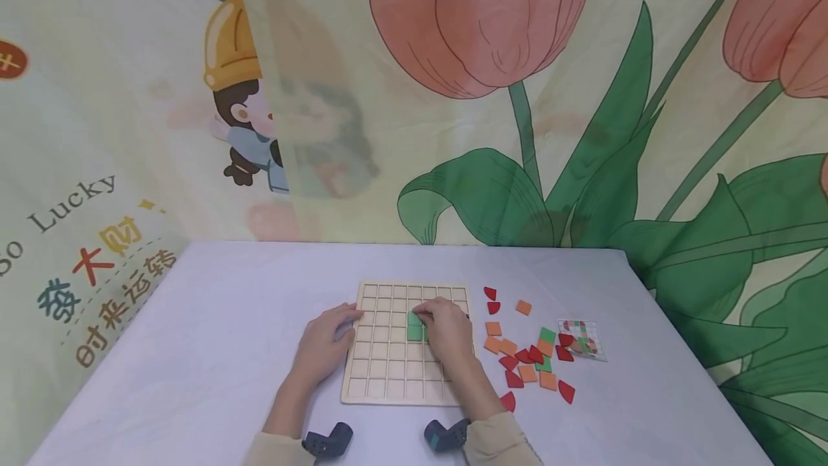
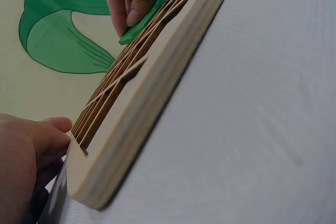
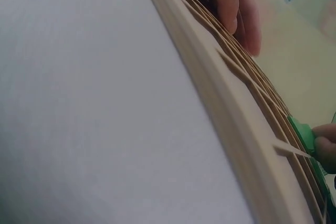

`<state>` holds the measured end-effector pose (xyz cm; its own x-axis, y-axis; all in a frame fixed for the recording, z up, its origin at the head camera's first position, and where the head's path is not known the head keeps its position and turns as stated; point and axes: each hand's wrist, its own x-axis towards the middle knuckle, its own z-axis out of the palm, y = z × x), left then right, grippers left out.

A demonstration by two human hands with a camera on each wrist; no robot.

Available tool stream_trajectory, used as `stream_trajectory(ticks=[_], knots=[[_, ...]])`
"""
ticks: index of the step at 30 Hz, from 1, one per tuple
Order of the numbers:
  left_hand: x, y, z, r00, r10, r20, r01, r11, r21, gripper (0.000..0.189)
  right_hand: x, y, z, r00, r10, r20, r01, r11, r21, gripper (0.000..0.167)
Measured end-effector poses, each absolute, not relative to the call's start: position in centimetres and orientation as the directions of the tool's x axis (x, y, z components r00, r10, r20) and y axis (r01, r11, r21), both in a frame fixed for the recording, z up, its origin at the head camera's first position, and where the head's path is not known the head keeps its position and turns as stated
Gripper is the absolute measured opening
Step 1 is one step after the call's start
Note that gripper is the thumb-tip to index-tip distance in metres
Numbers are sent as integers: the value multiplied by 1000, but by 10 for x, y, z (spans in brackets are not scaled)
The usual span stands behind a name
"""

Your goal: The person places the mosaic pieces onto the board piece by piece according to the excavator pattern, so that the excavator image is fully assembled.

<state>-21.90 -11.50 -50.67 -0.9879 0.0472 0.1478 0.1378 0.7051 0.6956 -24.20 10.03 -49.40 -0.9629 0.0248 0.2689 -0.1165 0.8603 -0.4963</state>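
A wooden grid board (image 1: 378, 369) lies flat on the white table. My right hand (image 1: 451, 329) is over its right half, thumb and fingertips pinching a green square tile (image 3: 302, 131) at the grid. More green (image 1: 414, 332) shows in the cells right below those fingertips, partly hidden by the hand. At the board's left edge rests my left hand (image 1: 323, 344), its fingers loosely bent and the fingertips against the rim. The left wrist view shows the left fingers (image 2: 52, 136) right at the board's corner.
Right of the board lie scattered orange square tiles (image 1: 548, 380), red quarter-round pieces (image 1: 566, 392) and a few green squares (image 1: 547, 336). Beside them is a printed pattern card (image 1: 595, 342), partly overlapped by red pieces. A printed cloth (image 1: 336, 221) hangs behind the table.
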Motion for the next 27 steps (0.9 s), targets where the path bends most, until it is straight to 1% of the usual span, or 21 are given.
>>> stream_trajectory(ticks=[6, 13, 16, 20, 24, 27], knots=[[-219, -115, -506, -986, 44, 159, 142, 714, 686, 31, -243, 101, -495, -960, 5, 280, -125, 887, -445, 14], [-219, -115, -508, -985, 49, 165, 150, 713, 685, 32, -242, 103, -494, -961, -1, 276, -131, 881, -454, 13], [-219, -115, -507, -985, 48, 165, 150, 711, 687, 32, -242, 106, -494, -971, -18, 239, -137, 859, -493, 12], [-218, -114, -506, -987, 45, 156, 141, 717, 683, 33, -241, 112, -491, -985, -67, 159, -145, 821, -552, 10], [-218, -114, -506, -987, 45, 154, 139, 719, 681, 33, -238, 115, -484, -983, -139, 117, -180, 828, -531, 6], [-218, -114, -506, -986, 45, 157, 142, 715, 685, 33, -236, 116, -481, -980, -165, 111, -198, 843, -501, 5]])
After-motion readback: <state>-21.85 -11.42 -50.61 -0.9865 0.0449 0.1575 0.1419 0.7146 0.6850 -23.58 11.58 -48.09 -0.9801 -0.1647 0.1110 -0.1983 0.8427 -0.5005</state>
